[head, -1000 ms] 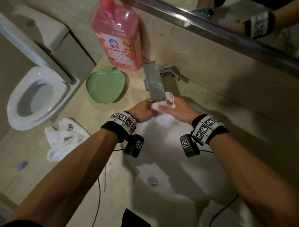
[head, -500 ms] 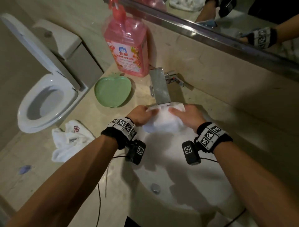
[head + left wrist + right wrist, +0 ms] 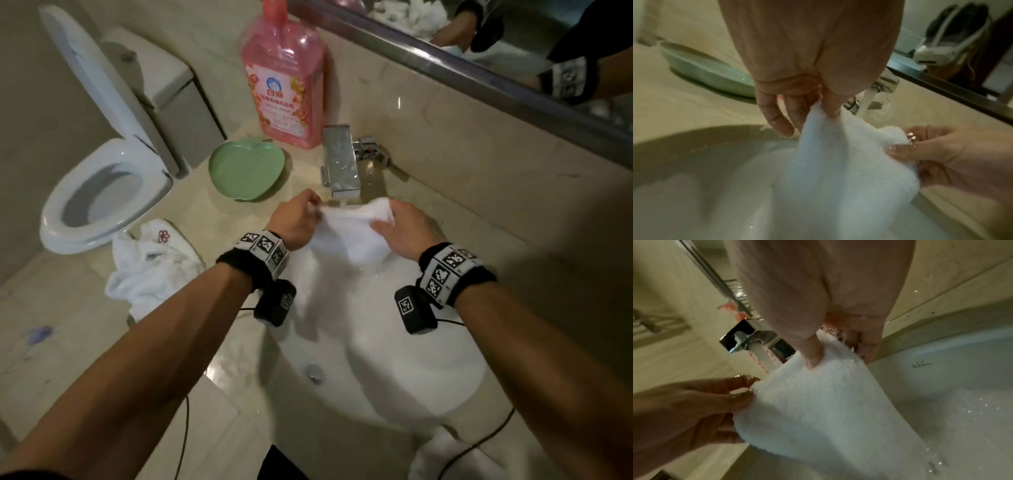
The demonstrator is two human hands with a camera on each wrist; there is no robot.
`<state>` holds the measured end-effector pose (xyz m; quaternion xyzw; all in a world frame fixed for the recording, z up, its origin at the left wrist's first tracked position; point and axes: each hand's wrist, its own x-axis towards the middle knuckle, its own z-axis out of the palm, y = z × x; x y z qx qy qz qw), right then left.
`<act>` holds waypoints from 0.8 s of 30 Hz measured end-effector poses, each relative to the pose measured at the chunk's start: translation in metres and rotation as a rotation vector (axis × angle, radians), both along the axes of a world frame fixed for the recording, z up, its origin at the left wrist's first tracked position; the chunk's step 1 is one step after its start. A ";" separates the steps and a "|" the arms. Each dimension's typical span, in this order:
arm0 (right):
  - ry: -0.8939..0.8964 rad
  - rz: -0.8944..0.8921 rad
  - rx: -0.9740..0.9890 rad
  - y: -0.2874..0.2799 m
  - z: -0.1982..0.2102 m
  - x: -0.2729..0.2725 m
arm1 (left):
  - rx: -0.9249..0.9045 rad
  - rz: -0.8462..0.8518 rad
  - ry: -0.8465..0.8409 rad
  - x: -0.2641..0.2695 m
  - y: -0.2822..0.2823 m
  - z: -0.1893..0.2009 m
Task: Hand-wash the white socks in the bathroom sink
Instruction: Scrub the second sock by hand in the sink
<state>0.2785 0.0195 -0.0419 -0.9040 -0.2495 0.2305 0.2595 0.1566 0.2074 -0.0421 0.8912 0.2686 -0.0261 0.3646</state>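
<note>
Left hand [image 3: 297, 219] and right hand [image 3: 402, 228] each pinch an upper corner of a wet white sock [image 3: 349, 236], stretched under the running faucet [image 3: 340, 161] over the sink [image 3: 394, 377]. Heavy with water, it could slip from those light pinches.

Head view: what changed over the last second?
The sock, bunched between both hands under the faucet, is now stretched open; the left hand and right hand drew apart, each still pinching an edge. The other sock, green dish and detergent bottle stayed put.
</note>
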 end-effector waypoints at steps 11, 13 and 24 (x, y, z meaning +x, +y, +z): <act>0.221 -0.063 0.149 0.010 0.011 -0.008 | -0.050 -0.182 0.085 -0.006 0.012 0.002; 0.196 0.043 0.038 0.009 0.011 -0.011 | -0.124 -0.142 0.038 -0.005 0.012 0.001; 0.109 -0.151 0.126 0.000 0.013 0.000 | 0.019 -0.076 0.108 0.024 -0.003 -0.020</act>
